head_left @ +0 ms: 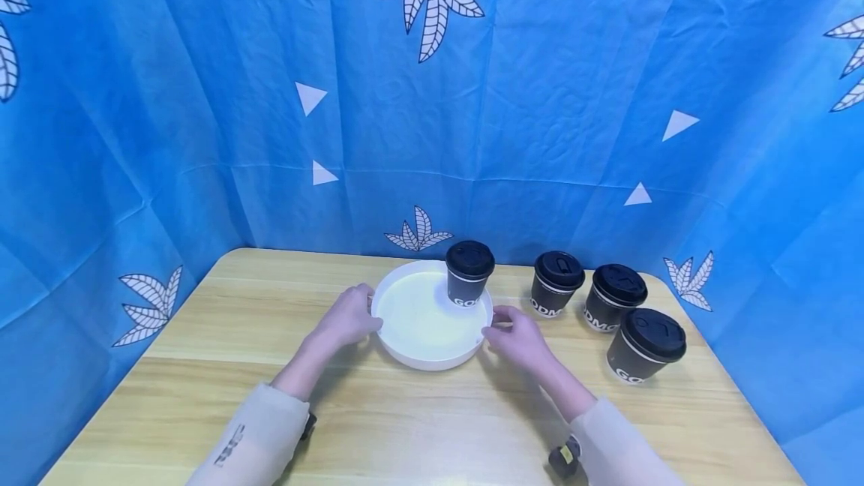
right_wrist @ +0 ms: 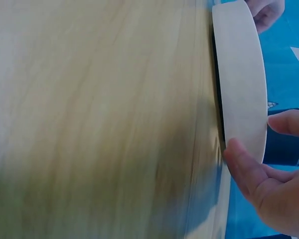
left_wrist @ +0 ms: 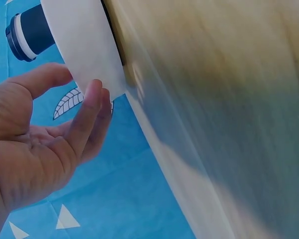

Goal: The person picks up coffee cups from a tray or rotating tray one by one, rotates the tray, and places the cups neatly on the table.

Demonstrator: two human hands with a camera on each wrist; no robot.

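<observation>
A round white tray (head_left: 418,325) with a low wall is held between both hands near the table's far side. A dark paper cup (head_left: 466,287) with a black lid stands upright on its right back part. My left hand (head_left: 349,315) grips the tray's left edge, thumb at the rim and fingertips (left_wrist: 93,92) against the lower wall. On the opposite side my right hand (head_left: 518,337) pinches the edge the same way, fingertips (right_wrist: 235,147) at the wall's bottom. A dark gap shows under the tray wall in the right wrist view.
Right of the tray stand three more lidded dark cups: a small one (head_left: 556,283), another (head_left: 613,297) beside it, and a wider one (head_left: 644,347) nearer the front. The wooden table (head_left: 432,426) ends at a blue curtain (head_left: 418,118) with leaf prints.
</observation>
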